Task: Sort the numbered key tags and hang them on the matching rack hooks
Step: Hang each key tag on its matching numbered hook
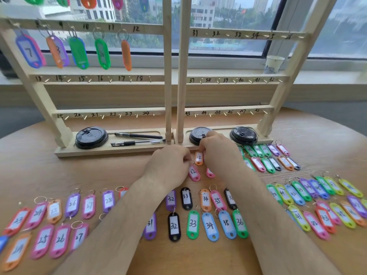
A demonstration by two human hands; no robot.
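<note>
Pairing 12s toward tabletop's far edge, before rack (111, 152): pink tag 12 (194, 173) ring pinched in left grip (168, 163), orange tag 12 (198, 158) in right grip (216, 153). Next, likely: thread onto hook 12 (145, 28).

The orange tag 12 (198, 158) and the pink tag 12 (194, 172) are showing white labels over the brown wood-grain desk (111, 171). A black lid (91, 137) is sitting in the pale wooden rack (167, 76).

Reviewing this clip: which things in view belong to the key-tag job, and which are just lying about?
Job: left hand pinching pink tag 12; right hand holding orange tag 12; wooden rack, hook 12 free; hung tags; laid-out tags.
Lying about: three black cup lids; two pens; paper cup on the sill.
</note>
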